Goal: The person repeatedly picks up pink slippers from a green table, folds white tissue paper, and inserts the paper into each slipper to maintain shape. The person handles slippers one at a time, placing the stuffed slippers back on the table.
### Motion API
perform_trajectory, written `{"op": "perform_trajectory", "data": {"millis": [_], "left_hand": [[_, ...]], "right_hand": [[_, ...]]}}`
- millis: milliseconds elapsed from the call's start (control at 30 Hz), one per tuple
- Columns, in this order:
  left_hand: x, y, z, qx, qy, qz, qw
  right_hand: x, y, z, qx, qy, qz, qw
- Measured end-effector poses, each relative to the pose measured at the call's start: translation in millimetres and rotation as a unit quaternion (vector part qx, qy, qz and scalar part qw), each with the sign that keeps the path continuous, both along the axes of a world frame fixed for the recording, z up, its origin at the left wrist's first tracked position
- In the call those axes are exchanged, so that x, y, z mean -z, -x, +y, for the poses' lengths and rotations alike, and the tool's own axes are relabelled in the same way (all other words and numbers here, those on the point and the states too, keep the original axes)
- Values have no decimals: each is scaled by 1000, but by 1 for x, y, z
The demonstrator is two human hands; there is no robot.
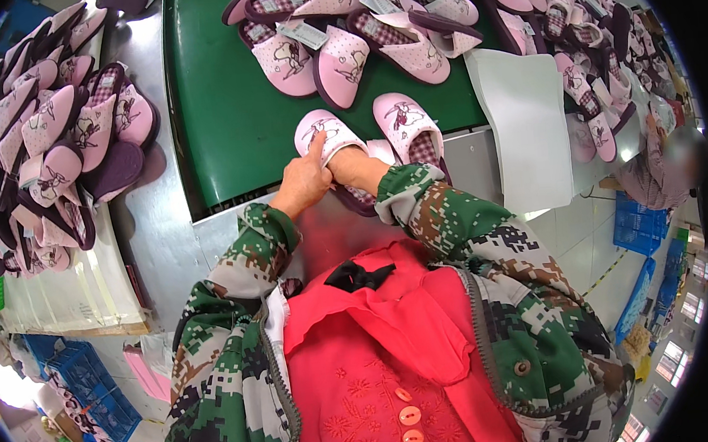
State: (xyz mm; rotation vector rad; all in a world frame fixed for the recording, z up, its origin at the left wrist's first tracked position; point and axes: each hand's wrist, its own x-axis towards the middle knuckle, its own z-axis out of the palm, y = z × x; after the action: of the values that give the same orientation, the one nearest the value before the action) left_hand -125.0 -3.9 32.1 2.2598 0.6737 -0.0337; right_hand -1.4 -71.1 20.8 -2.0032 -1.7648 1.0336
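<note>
A pink slipper (313,126) with a cartoon print, dark sole and checked lining lies at the near edge of the green work surface. Into its opening reaches my right hand (353,166), whose fingers are hidden under the upper. My left hand (303,183) is at the slipper's left side, its index finger stretched onto the printed upper and the other fingers curled in. Just to the right stands a matching slipper (405,124), touched by neither hand, its heel partly covered by my right sleeve.
Many similar slippers (342,68) are heaped at the far side of the green surface (219,140). Another pile (51,128) stands at the left, more (588,78) at the right. A white sheet (525,128) hangs over the right edge. Blue crates (93,387) stand below; a person (657,168) is at far right.
</note>
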Motion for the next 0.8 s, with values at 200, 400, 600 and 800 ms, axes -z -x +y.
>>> {"op": "perform_trajectory", "data": {"millis": [200, 400, 600, 800], "left_hand": [[6, -3, -5, -49, 5, -5, 999], [5, 4, -22, -130, 24, -58, 990], [-5, 4, -11, -69, 64, 65, 993], [-35, 3, -40, -85, 197, 96, 972]], "right_hand": [[20, -2, 42, 10, 415, 2, 910], [83, 2, 18, -16, 36, 22, 999], [41, 14, 3, -12, 154, 87, 984], [103, 34, -24, 3, 47, 14, 999]]}}
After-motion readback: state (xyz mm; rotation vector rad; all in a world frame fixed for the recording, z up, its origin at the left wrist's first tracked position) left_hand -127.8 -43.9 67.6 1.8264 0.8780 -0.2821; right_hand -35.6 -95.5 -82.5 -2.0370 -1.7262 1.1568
